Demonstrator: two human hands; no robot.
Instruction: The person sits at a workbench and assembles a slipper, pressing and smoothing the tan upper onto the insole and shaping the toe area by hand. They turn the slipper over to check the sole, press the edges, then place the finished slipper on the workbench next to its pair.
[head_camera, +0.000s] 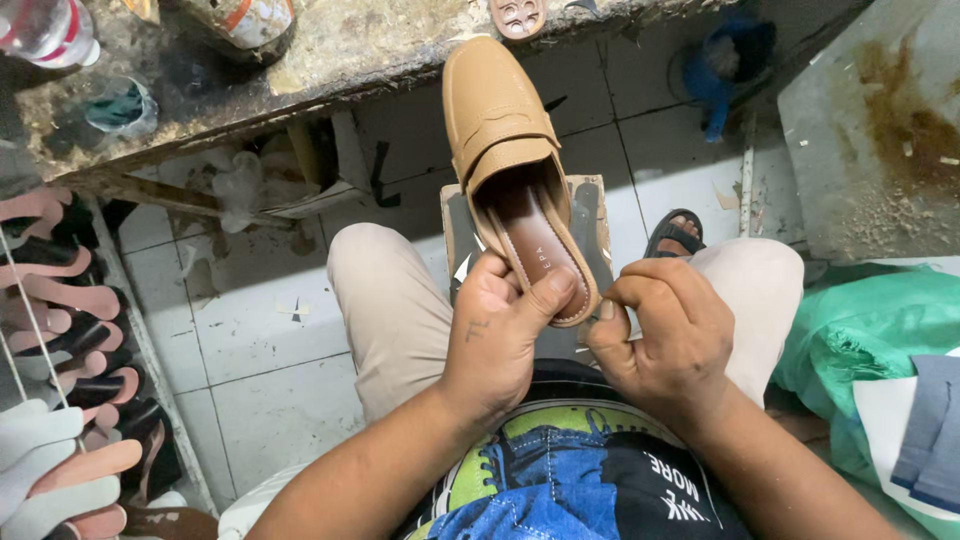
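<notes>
A tan backless loafer-style shoe (500, 120) with a brown insole lies toe-away over my lap, resting on a grey board (590, 215) between my knees. My left hand (500, 330) grips the shoe's heel end, thumb pressed onto the insole. My right hand (665, 330) pinches the heel rim at its right side, fingers curled. My knees in beige trousers sit beneath.
A dirty workbench (330, 50) runs along the top with a bottle (45, 30), a jar and a sole piece. A rack of pink and black insoles (60, 330) stands at the left. Green plastic bags (870, 330) lie at the right. A sandalled foot (675, 232) rests on the white tiled floor.
</notes>
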